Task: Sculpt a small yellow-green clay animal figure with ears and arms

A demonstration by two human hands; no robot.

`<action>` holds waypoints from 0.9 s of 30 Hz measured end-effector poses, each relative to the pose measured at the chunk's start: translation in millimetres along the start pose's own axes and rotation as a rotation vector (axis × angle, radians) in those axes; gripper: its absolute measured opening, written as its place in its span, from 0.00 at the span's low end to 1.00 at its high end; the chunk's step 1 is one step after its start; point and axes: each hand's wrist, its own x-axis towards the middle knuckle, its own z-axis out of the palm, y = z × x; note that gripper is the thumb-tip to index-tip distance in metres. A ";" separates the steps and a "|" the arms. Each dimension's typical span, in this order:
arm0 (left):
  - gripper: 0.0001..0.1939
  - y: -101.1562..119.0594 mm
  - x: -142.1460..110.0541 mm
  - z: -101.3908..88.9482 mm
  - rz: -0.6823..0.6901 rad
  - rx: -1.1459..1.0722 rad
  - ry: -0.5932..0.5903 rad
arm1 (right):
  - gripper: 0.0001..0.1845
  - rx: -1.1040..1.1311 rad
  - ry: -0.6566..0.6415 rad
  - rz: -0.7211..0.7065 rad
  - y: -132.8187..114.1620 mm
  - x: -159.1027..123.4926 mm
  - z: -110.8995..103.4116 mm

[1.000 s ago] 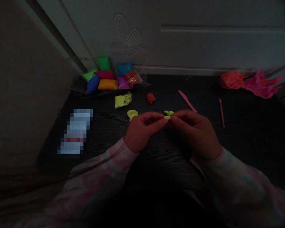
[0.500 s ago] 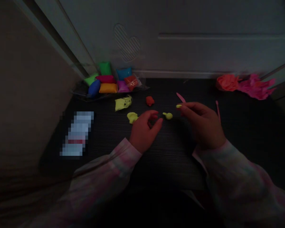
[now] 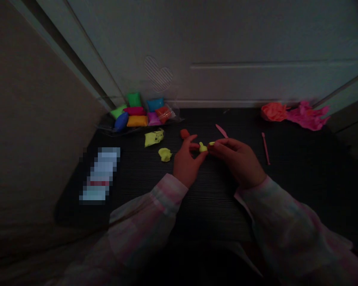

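Between the thumb and fingers of my left hand (image 3: 187, 162) is a small yellow clay ball (image 3: 203, 148) with one stub sticking up from it. My right hand (image 3: 240, 161) pinches a little yellow clay piece (image 3: 211, 143) close to the ball's right side; whether the two touch I cannot tell. Behind my left fingers lies a red clay lump (image 3: 184, 134), partly hidden. A flattened yellow clay lump (image 3: 165, 154) rests left of my left hand, and an opened yellow clay packet (image 3: 154, 138) lies behind it.
A clear bag of several coloured clay packets (image 3: 137, 120) lies at the back left. Nearer is a blurred-out phone (image 3: 100, 174). Two pink modelling tools (image 3: 221, 130) (image 3: 265, 149) and crumpled orange and pink material (image 3: 308, 116) are at the right. A white panel (image 3: 241, 79) closes off the back.
My left hand has taken hold of the yellow ball, which lay on the table. My right hand has moved left with its yellow piece, up to the ball. The view has shifted slightly.
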 end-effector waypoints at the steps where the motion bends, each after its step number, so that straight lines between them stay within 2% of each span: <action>1: 0.27 1.8 -0.6 -2.2 -0.046 -0.107 -0.013 | 0.10 0.050 -0.015 -0.005 -0.8 -1.0 0.4; 4: 0.28 8.7 -4.5 -9.5 -0.131 -0.339 -0.057 | 0.08 0.123 -0.051 -0.014 -6.7 -5.3 1.1; 7: 0.28 15.2 -9.4 -16.9 -0.131 -0.428 -0.090 | 0.08 0.063 -0.099 -0.037 -15.3 -11.0 0.9; 13: 0.23 20.9 -15.5 -27.6 -0.144 -0.477 -0.170 | 0.07 -0.150 -0.153 -0.107 -27.5 -21.7 1.1; 27: 0.19 20.5 -18.8 -25.7 -0.060 -0.590 -0.250 | 0.04 -0.218 -0.168 -0.182 -30.0 -24.6 0.4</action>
